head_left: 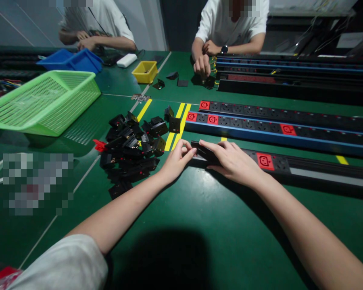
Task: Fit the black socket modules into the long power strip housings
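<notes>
Nearest to me lies a long black power strip [311, 177] with a red socket [265, 161] and a bare grey stretch along its channel. My right hand [234, 163] is closed over its left part, fingers on top and thumb along the near side. Under those fingers a black piece [204, 151] slants above the strip; its exact kind is partly hidden. At the strip's left end, my left hand [178, 159] has thumb and forefinger pinched together against the black parts. What sits between those fingertips is hidden. Left of it lies a heap of black socket modules [130, 149].
Two more power strips, one blue-sided [245, 133] and one black [251, 109], lie beyond. Left stand a green basket [57, 117], a blue bin [69, 60] and a yellow bin [145, 72]. Across the table, a co-worker's hand [202, 66] is near stacked strips [278, 86]; another person sits left.
</notes>
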Demonstrator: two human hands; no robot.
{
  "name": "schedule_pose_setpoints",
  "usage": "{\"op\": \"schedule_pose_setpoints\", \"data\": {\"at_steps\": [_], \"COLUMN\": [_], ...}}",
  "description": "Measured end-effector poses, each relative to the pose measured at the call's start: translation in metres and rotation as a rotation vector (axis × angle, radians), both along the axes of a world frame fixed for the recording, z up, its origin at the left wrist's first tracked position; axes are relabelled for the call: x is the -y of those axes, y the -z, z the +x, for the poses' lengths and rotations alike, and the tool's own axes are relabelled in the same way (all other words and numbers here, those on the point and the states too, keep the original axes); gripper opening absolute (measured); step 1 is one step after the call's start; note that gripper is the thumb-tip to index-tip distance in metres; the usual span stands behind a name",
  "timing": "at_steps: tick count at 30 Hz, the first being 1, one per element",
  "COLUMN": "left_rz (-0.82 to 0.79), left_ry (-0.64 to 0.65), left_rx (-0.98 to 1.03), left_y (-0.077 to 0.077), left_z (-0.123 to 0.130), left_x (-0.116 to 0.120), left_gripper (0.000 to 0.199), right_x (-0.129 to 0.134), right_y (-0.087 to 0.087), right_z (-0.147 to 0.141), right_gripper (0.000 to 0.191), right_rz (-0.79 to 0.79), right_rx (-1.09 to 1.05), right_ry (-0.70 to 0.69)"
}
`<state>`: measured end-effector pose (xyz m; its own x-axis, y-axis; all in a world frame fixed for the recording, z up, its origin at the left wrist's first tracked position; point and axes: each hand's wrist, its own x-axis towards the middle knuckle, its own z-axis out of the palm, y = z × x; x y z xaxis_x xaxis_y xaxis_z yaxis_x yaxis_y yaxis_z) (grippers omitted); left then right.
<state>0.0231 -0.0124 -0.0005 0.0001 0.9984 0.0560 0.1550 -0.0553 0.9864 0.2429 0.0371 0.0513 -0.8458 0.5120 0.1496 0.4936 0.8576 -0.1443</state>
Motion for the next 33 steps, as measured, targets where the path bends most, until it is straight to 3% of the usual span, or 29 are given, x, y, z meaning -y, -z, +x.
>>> {"op": "schedule_pose_setpoints", "data": {"at_steps": [15, 21, 27, 33], "left_rz": [0.025, 0.039, 0.072, 0.076], "left_ry": [-0.017, -0.052, -0.215, -0.217], "left_rx": [-0.039, 0.009, 0.104, 0.053], "left_y": [-0.001, 0.002, 0.006, 0.007], "left_z": [0.001, 0.0, -0.001, 0.0], "left_x": [-0.001, -0.003, -0.007, -0.006], "left_gripper": [0.025, 0.026, 0.02, 0.026], "right_x": [-0.012, -0.015, -0.011, -0.009], "right_y": [-0.005, -0.002, -0.002, -0.006], "right_z": [0.0, 0.001, -0.001, -0.002], "right_gripper": [0.067, 0.077, 0.069, 0.059], "right_rz": [-0.114, 0.009, 0.131, 0.107], "right_rx": [-0.045, 0.021, 0.078, 0.056], "right_ry": [-0.059, -0.066, -0.133, -0.119]}}
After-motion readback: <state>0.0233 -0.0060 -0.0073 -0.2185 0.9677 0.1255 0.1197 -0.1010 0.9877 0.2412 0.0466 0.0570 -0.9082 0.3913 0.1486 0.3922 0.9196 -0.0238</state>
